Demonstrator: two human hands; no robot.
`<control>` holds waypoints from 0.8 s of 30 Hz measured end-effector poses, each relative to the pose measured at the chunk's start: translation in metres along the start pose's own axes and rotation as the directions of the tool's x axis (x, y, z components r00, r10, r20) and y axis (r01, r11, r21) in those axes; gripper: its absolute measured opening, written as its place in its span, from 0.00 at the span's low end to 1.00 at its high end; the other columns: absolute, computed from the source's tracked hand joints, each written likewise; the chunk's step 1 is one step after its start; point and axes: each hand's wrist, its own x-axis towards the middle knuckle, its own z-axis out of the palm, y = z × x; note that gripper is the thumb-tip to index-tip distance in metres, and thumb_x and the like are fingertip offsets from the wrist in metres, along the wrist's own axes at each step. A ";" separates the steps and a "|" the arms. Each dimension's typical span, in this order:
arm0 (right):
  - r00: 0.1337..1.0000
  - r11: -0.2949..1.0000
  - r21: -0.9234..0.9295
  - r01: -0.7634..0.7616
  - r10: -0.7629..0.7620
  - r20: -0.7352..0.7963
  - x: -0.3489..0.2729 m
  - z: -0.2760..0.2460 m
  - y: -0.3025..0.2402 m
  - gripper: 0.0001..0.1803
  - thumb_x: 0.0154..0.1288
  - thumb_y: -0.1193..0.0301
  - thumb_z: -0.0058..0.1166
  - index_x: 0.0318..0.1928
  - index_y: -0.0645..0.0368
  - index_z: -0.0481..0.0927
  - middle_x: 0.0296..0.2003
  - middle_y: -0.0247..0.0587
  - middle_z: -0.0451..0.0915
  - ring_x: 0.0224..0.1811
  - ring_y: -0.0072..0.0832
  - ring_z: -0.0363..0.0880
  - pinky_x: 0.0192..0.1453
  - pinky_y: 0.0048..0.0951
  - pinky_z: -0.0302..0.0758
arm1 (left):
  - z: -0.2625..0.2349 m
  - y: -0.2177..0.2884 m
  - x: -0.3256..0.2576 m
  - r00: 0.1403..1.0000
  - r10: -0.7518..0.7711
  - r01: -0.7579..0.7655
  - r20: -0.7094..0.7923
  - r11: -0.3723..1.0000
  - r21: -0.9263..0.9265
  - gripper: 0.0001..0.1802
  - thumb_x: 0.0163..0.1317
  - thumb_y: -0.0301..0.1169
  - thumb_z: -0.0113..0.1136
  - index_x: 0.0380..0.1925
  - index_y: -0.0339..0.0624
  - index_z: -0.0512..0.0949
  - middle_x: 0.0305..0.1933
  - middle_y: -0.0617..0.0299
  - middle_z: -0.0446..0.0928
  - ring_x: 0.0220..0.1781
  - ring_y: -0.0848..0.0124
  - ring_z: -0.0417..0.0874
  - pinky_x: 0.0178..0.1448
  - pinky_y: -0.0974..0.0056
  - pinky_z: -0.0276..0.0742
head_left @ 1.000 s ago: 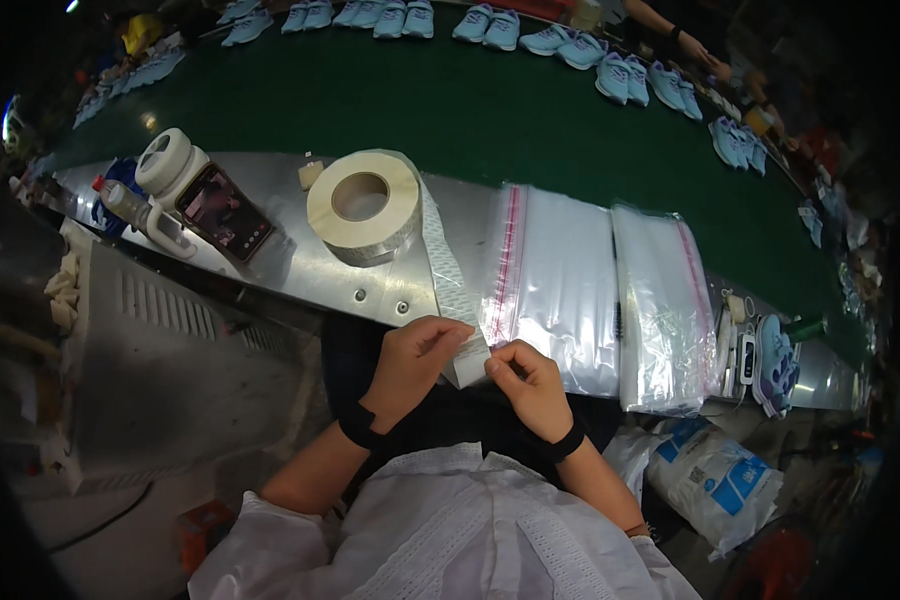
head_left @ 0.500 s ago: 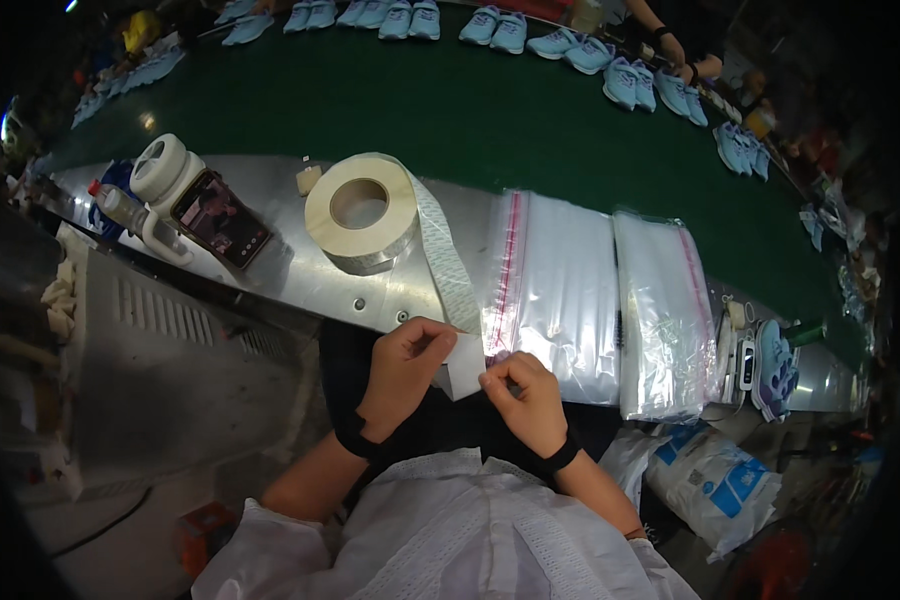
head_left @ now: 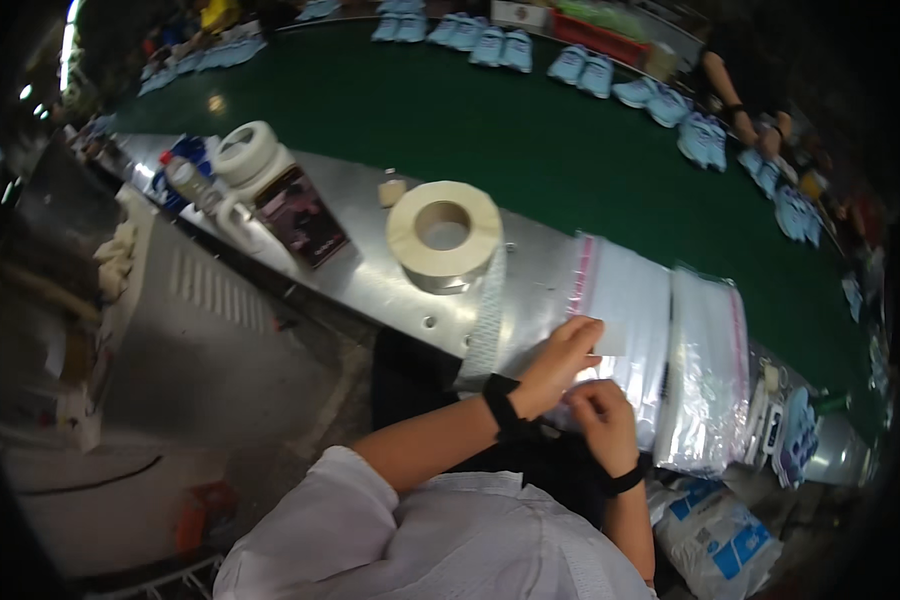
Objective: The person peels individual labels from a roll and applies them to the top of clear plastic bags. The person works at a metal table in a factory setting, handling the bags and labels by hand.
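My left hand (head_left: 558,365) reaches across the left stack of clear plastic bags (head_left: 625,295), which has a pink strip along its left edge. A blank-looking white label (head_left: 611,339) lies at its fingertips, over the bags. Close below, my right hand (head_left: 607,422) has its fingers curled together at the stack's near left part; whatever they pinch is hidden. The label roll (head_left: 400,240) stands on the metal table to the left. Its printed strip (head_left: 486,325) hangs down toward the near edge, beside my left wrist.
A second bag stack (head_left: 705,370) lies to the right, with a light-blue shoe (head_left: 796,435) beyond it. A phone (head_left: 300,215) leans on a white jug (head_left: 248,158) at left. Pairs of light-blue shoes (head_left: 500,48) line the green belt (head_left: 370,110); a co-worker's hands (head_left: 758,135) touch some.
My hands have moved from the strip's end to the right, over the bags. A label has come off the strip with my left hand. The view has shifted and tilted.
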 end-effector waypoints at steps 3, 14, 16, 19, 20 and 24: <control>0.975 0.976 -0.216 -0.032 -0.016 -0.220 0.014 0.001 0.010 0.08 0.55 0.70 0.56 0.30 0.62 0.74 0.29 0.42 0.72 0.34 0.39 0.71 0.38 0.35 0.68 | -0.009 -0.021 0.007 0.996 -0.088 0.078 -0.034 0.973 -0.215 0.13 0.66 0.37 0.46 0.44 0.39 0.67 0.39 0.60 0.68 0.49 0.66 0.76 0.51 0.66 0.74; 0.951 0.988 0.077 -0.130 0.147 -0.272 0.006 -0.007 0.051 0.06 0.60 0.72 0.52 0.28 0.60 0.72 0.26 0.33 0.70 0.28 0.24 0.69 0.30 0.27 0.66 | -0.018 -0.021 0.000 0.997 -0.019 0.004 -0.078 0.983 -0.183 0.10 0.68 0.31 0.39 0.39 0.35 0.64 0.40 0.59 0.62 0.50 0.60 0.77 0.54 0.65 0.73; 0.937 0.829 0.541 -0.143 0.289 -0.196 -0.002 -0.029 0.044 0.04 0.63 0.74 0.47 0.31 0.60 0.73 0.27 0.28 0.71 0.28 0.14 0.65 0.31 0.17 0.63 | -0.017 -0.011 0.009 0.995 -0.049 0.061 -0.082 0.985 0.160 0.07 0.61 0.22 0.51 0.37 0.30 0.67 0.39 0.60 0.64 0.34 0.69 0.70 0.46 0.68 0.75; 0.935 0.929 0.370 -0.030 0.157 -0.319 -0.001 -0.042 0.038 0.03 0.63 0.75 0.48 0.33 0.62 0.73 0.34 0.33 0.72 0.36 0.21 0.70 0.37 0.22 0.69 | 0.010 0.019 0.026 0.976 -0.214 0.178 0.048 0.900 0.397 0.14 0.63 0.29 0.47 0.42 0.29 0.69 0.41 0.53 0.70 0.39 0.65 0.79 0.43 0.66 0.77; 0.939 0.951 0.309 0.004 0.102 -0.328 0.002 -0.048 0.029 0.04 0.63 0.75 0.48 0.33 0.62 0.73 0.36 0.36 0.72 0.37 0.23 0.71 0.38 0.23 0.69 | 0.021 0.016 0.036 0.955 -0.275 0.198 0.109 0.868 0.455 0.14 0.63 0.30 0.45 0.43 0.28 0.69 0.42 0.51 0.70 0.39 0.63 0.80 0.42 0.65 0.79; 0.954 0.962 0.248 0.112 -0.034 -0.297 0.006 -0.056 0.022 0.05 0.62 0.75 0.49 0.35 0.64 0.74 0.41 0.41 0.73 0.40 0.27 0.72 0.42 0.23 0.71 | 0.034 -0.020 0.066 0.921 -0.325 0.047 0.216 0.641 0.766 0.14 0.61 0.27 0.44 0.44 0.28 0.69 0.40 0.50 0.72 0.36 0.64 0.82 0.35 0.64 0.81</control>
